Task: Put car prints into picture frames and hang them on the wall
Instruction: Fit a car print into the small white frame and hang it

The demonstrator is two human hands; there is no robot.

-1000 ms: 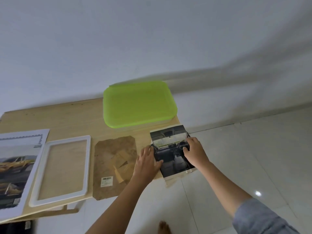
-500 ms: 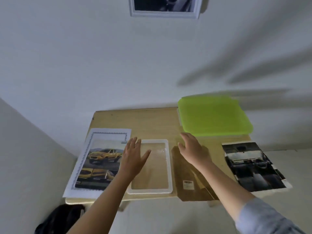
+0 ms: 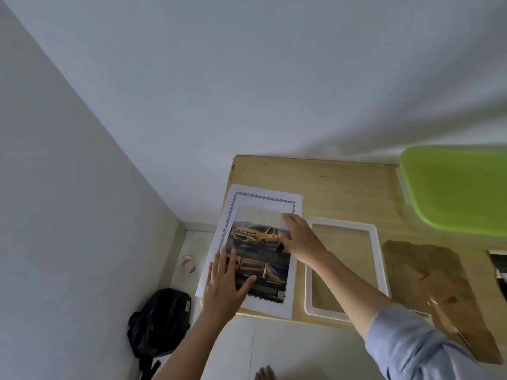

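On the left end of a pale wooden tabletop pushed into the corner of a white room, a person's two bare hands settle on a glossy paper print of a yellow car, which lies flat over a larger white sheet with a dark scalloped border. Left hand, fingers spread, lies palm-down on the print's lower left part, its thumb angled across the dark lower photographs; right hand, open and flat with fingers extended, covers the print's right edge beside the car. Neither hand appears to be pinching anything. Just right of the sheet lies an empty white rectangular plastic picture frame, and beyond it a brown fibreboard backing panel and a lime-green plastic lid (a dark backpack sits on the floor below the tabletop's corner). Thin and light, the print looks liable to crease or smudge, and may slide on the sheet beneath; lifting it by opposite edges with fingertips, rather than by the glossy face, seems the safest hold for carrying it across to the frame.
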